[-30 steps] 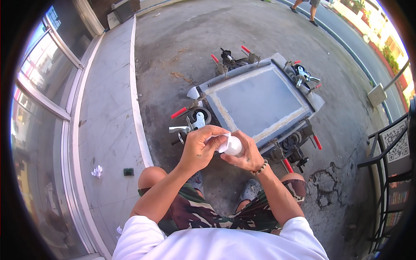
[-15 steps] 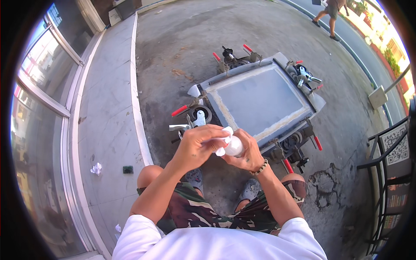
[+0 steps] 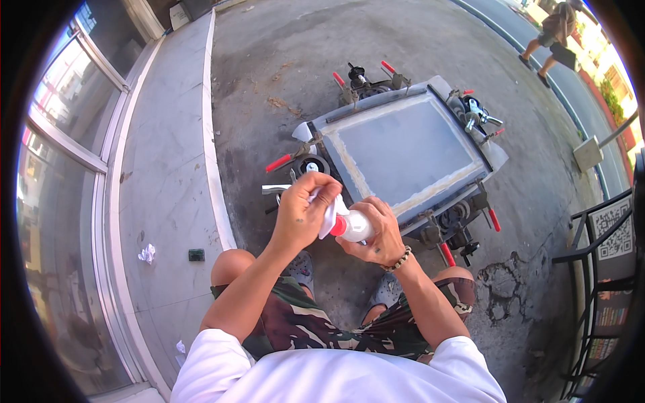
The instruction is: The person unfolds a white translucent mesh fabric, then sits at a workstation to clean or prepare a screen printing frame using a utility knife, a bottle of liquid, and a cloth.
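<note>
In front of my knees, my right hand [image 3: 377,235] is wrapped round a translucent white bottle [image 3: 356,226] with a red cap or collar, tilted so that its red end points left. My left hand [image 3: 302,209] pinches a thin white piece, which looks like tissue paper [image 3: 330,213], against that red end. The fingers partly hide where the tissue and the bottle meet. Just beyond both hands lies a large square screen frame [image 3: 410,151] with a grey-blue sheet and a pale taped border. Red-handled clamps [image 3: 278,162] grip its sides.
Crumpled white paper [image 3: 147,253] and a small dark green box [image 3: 196,255] lie on the tiled strip [image 3: 175,174] at left, beside glass doors [image 3: 64,215]. A black metal stand [image 3: 594,269] stands at right. Another person [image 3: 554,37] walks on the road.
My left hand has tilted and drawn slightly up and left with the tissue paper, baring the bottle's red end. The bottle has tipped left. The passer-by has moved right.
</note>
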